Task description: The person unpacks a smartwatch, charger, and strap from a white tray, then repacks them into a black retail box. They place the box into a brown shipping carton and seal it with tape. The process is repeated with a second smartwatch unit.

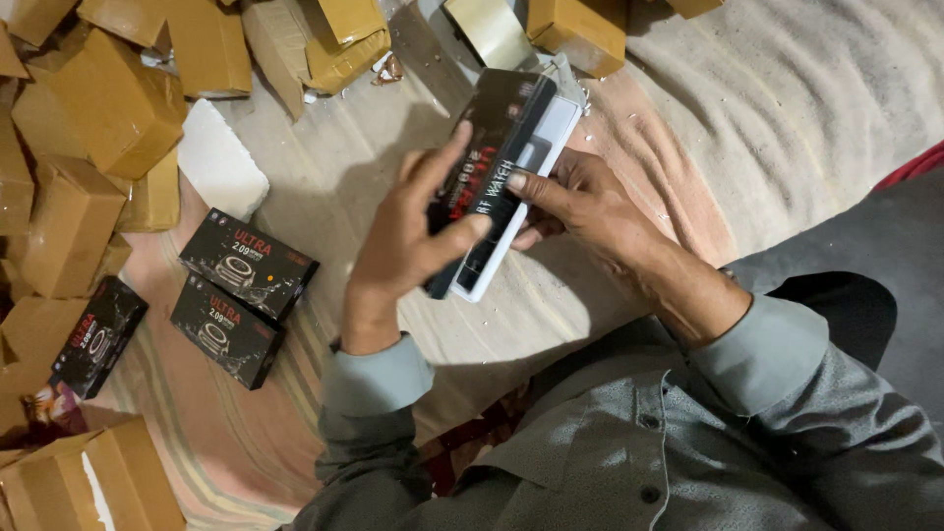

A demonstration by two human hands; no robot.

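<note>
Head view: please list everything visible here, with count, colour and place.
held box: one, black sleeve over a white tray, centre, in both hands
black boxes: three, black with red print, lying left on the cloth
cardboard cartons: many, brown, piled along the left and top edges
foam slab: one, white, beside the cartons
cloth: one, beige with faded stripes, covering the floor
left hand: grips the box's left side
right hand: grips its right side, grey sleeve
</note>
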